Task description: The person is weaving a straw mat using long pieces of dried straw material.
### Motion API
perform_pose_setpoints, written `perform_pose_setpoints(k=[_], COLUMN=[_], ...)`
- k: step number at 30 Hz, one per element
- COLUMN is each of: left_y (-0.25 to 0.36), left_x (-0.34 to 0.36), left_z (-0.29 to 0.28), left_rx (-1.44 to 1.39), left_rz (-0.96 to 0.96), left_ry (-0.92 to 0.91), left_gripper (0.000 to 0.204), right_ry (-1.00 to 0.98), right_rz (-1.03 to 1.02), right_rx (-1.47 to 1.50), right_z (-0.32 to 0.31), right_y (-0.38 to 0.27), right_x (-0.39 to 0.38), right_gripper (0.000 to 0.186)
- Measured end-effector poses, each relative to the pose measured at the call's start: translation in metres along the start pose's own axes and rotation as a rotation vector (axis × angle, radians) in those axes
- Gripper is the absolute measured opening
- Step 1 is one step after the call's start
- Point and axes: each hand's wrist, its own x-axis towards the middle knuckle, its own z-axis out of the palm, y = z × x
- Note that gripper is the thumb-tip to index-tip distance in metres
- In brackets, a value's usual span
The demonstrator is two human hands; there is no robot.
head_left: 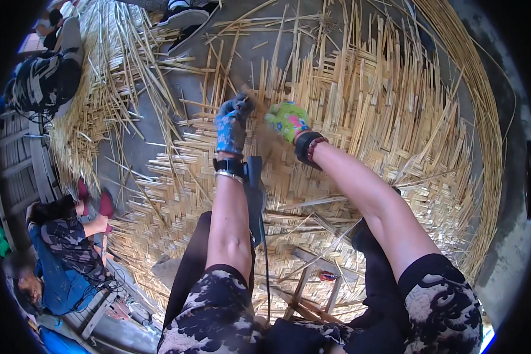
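A large mat point(312, 177) of split reed strips is being woven, spread under and around me. My left hand point(234, 121), in a blue and grey patterned glove, is closed above the mat's left-middle part, near its unwoven edge. Close to its right is my right hand point(288, 121), in a green floral glove, its fingers curled inward. Something brownish and blurred by motion lies between the two hands; what they grip cannot be made out. Long loose strip ends point(359, 76) stand out from the weave beyond my right hand.
Loose reed strips point(115, 71) lie in a heap at the far left. A bundle of long reeds point(474, 76) curves along the right. A person in blue point(71, 289) sits at the lower left; another person's shoe point(183, 17) is at the top. A wooden stool frame point(306, 301) stands between my legs.
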Motion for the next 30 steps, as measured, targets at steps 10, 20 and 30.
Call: perform_pose_setpoints(k=[10,20,30], left_y=[-0.006,-0.004,-0.001], left_x=[0.039,0.020,0.031], left_z=[0.024,0.040,0.045], left_rx=[0.688,1.220,1.244], left_rz=[0.082,0.391,0.234], left_ry=[-0.278,-0.168,-0.312], left_gripper=[0.034,0.027,0.053], right_ry=[0.299,0.397,0.445], right_rz=[0.058,-0.012,-0.144], right_rx=[0.231,0.300,0.348], right_z=[0.019,0.022,0.010], right_y=[0.017,0.021,0.012], right_x=[-0.004,-0.006,-0.016], right_gripper=[0.019,0.019,0.018])
